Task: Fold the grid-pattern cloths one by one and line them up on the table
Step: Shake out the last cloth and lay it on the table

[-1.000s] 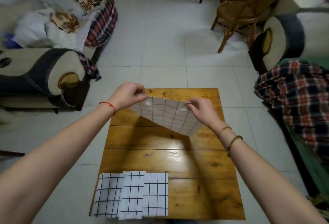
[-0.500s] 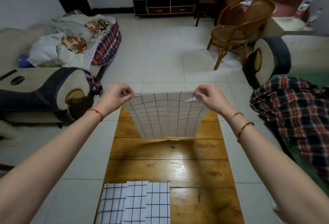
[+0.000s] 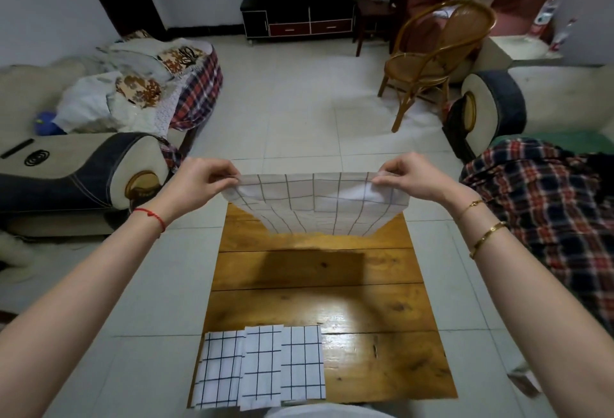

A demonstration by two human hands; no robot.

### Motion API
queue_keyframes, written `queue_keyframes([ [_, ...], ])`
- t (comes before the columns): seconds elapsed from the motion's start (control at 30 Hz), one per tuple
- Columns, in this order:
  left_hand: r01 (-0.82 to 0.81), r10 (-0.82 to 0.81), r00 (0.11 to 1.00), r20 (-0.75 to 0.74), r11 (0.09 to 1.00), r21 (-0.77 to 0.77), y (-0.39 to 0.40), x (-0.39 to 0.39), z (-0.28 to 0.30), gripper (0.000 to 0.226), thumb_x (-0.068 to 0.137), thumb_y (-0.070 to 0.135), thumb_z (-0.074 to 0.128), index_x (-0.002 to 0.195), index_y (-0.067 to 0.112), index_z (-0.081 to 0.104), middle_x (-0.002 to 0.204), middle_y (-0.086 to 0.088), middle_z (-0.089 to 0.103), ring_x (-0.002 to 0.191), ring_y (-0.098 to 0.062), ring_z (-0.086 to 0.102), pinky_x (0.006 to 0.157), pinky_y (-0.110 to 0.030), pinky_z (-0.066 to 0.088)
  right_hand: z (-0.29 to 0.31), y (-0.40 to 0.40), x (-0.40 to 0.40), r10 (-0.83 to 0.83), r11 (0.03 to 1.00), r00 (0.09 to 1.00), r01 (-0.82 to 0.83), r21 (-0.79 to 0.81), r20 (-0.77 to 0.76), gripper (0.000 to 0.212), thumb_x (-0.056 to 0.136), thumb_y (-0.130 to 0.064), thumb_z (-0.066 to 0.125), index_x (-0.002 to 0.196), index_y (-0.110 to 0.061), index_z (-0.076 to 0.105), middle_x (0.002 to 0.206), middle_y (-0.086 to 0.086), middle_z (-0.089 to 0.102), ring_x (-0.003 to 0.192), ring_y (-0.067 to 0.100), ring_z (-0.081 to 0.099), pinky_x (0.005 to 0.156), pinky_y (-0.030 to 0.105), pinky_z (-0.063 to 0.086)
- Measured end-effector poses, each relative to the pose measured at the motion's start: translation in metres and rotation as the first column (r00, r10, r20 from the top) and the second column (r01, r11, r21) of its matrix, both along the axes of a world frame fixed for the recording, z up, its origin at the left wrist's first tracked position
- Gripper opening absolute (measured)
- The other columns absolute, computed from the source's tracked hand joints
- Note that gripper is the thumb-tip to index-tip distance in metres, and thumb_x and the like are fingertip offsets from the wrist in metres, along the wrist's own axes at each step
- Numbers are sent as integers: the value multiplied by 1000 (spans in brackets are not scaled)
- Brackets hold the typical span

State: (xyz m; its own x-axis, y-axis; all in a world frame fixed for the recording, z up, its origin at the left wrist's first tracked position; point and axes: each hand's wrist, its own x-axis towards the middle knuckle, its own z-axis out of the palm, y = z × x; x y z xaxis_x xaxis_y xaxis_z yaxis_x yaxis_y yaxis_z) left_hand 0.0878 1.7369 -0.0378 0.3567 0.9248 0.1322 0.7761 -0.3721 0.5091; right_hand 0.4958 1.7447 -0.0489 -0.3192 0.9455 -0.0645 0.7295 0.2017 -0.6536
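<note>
Arms reach forward over the wooden desk (image 3: 319, 304); left hand (image 3: 196, 182) and right hand (image 3: 415, 178) pinch a grid-pattern cloth's (image 3: 315, 208) top corners, fingers closed on it, above the far end. Three folded cloths (image 3: 262, 364) line the near-left edge.

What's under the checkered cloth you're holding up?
Under the held cloth is the wooden table, bare there, with the cloth's shadow. The table's far edge is hidden behind the cloth.

From my remote seat I can read no words, labels, brand names or numbers on anything in view; the only markings are plain black grid lines on the cloths and a spiral emblem on the sofa arm (image 3: 36, 158).
</note>
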Motion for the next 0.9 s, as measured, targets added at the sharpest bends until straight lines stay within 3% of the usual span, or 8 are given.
queue_keyframes([
  [0.17, 55, -48, 998, 42, 982, -179, -20, -9, 10, 15, 84, 22, 71, 98, 21, 73, 91, 10, 72, 85, 0, 67, 76, -14, 54, 8, -21, 5, 62, 979, 998, -66, -194, -28, 29, 79, -42, 72, 82, -13, 75, 69, 8, 58, 63, 17, 47, 60, 31, 36],
  [0.27, 87, -58, 993, 107, 956, -282, -28, -12, 16, 17, 79, 27, 71, 95, 21, 74, 85, 6, 73, 85, -4, 68, 74, -16, 55, 10, -31, 9, 73, 952, 996, -85, -293, -52, 24, 84, -32, 70, 89, -9, 74, 78, 10, 66, 71, 17, 57, 63, 26, 44],
  [0.37, 130, -54, 978, 202, 914, -385, -31, -16, 21, 32, 72, 39, 72, 93, 16, 75, 89, 4, 74, 82, -9, 70, 70, -16, 55, 12, -36, 13, 51, 925, 991, -93, -369, -122, 27, 84, -32, 70, 96, -9, 74, 93, 16, 71, 83, 26, 67, 68, 32, 53],
  [0.43, 141, -40, 970, 240, 898, -417, -30, -19, 23, 31, 72, 37, 73, 93, 14, 76, 89, 0, 75, 81, -12, 70, 68, -15, 54, 13, -36, 14, 18, 918, 986, -82, -389, -165, 29, 82, -33, 70, 99, -9, 74, 96, 16, 72, 86, 28, 69, 71, 35, 55],
  [0.57, 91, 22, 966, 256, 904, -419, -23, -22, 22, 21, 77, 21, 73, 95, 11, 75, 88, -3, 75, 81, -15, 70, 67, -14, 53, 10, -30, 11, -34, 938, 977, -41, -343, -211, 35, 79, -35, 71, 97, -5, 74, 92, 22, 70, 78, 27, 62, 70, 37, 49],
  [0.67, 42, 66, 967, 246, 912, -409, -12, -22, 14, 22, 74, 24, 74, 94, 15, 75, 90, 0, 75, 82, -12, 70, 69, -13, 53, 4, -23, 7, -74, 955, 979, 15, -297, -188, 24, 85, -28, 69, 93, -6, 73, 83, 12, 69, 73, 14, 61, 66, 20, 45],
  [0.77, -19, 109, 967, 229, 933, -360, 2, -19, -3, 17, 78, 19, 75, 95, 17, 75, 88, 0, 74, 82, -8, 69, 71, -13, 53, -11, -13, 0, -154, 965, 970, 106, -240, -191, 16, 89, -19, 67, 96, -7, 73, 90, 1, 72, 84, 5, 64, 80, 16, 46],
  [0.9, -82, 148, 964, 221, 957, -280, 22, -8, -33, 14, 83, 13, 73, 97, 15, 73, 89, 1, 70, 79, -2, 64, 70, -9, 50, -46, 11, -10, -290, 952, 927, 255, -168, -236, 12, 89, -9, 64, 96, -3, 71, 98, 5, 70, 97, 11, 63, 92, 15, 45],
])
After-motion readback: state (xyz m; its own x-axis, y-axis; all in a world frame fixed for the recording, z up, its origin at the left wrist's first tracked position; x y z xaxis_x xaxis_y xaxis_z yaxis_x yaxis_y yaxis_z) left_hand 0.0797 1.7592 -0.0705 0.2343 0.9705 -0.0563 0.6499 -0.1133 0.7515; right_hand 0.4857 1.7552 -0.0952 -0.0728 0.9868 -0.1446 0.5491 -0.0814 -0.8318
